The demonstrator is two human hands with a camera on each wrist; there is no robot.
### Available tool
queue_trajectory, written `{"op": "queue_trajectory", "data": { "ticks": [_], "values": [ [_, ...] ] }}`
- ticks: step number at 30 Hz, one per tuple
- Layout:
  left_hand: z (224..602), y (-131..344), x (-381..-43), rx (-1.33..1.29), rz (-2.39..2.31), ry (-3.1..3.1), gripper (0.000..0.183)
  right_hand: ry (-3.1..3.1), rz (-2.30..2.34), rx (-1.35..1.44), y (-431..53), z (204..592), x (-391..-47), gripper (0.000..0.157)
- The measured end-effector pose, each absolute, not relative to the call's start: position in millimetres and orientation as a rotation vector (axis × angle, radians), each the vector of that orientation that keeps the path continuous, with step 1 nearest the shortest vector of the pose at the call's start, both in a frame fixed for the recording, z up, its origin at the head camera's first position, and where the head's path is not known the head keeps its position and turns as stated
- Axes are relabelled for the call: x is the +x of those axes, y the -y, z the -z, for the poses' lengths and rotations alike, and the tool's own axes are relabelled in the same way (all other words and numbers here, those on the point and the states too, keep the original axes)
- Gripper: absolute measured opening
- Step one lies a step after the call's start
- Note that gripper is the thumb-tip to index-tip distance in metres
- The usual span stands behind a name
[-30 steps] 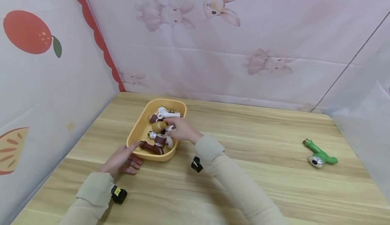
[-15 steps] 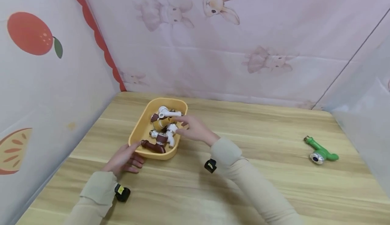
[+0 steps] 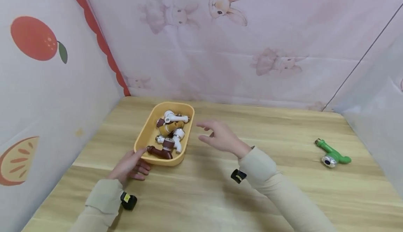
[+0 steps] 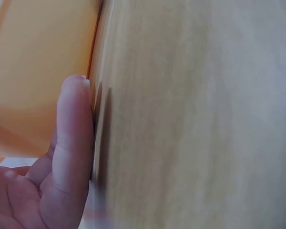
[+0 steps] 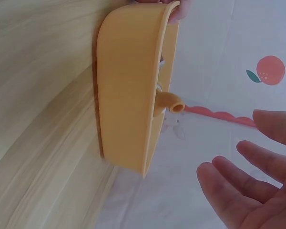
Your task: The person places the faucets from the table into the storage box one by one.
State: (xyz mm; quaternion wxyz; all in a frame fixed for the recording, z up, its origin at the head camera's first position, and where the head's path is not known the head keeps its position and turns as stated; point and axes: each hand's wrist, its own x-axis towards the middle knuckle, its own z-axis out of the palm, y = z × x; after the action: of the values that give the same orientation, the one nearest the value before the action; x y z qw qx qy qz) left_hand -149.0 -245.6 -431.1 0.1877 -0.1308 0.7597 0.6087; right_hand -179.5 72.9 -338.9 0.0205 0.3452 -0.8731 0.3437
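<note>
A yellow plastic tub [image 3: 143, 130] sits on the wooden table, holding several small taps. My left hand [image 3: 127, 166] grips its near left corner, thumb over the rim and fingers along the outer wall. In the left wrist view one finger [image 4: 74, 143] lies low beside the tub wall, close to the tabletop. My right hand [image 3: 221, 136] hovers right of the tub with fingers spread and nothing in them. Inside the tub are a brown tap [image 3: 161, 152], a yellow tap [image 3: 168, 128] and white taps [image 3: 178, 118]. The yellow tap's spout [image 5: 175, 106] pokes above the rim in the right wrist view.
A green tap [image 3: 334, 156] with a silver-coloured end lies apart on the right side of the table [image 3: 267, 134]. A pink rabbit-print cloth [image 3: 195, 60] hangs along the back. White sheeting [image 3: 63, 95] with fruit pictures bounds the left side.
My right hand has drawn back rightward out of the tub, leaving a white tap lying inside it. My left hand keeps its hold on the corner.
</note>
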Motion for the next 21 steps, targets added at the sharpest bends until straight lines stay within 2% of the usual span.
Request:
{"op": "queue_trajectory", "data": {
  "ticks": [21],
  "values": [
    [429, 241, -155, -0.390, -1.692, -2.131, 0.066, 2.698, -1.014, 0.805, -165, 351, -167, 0.040]
  ]
}}
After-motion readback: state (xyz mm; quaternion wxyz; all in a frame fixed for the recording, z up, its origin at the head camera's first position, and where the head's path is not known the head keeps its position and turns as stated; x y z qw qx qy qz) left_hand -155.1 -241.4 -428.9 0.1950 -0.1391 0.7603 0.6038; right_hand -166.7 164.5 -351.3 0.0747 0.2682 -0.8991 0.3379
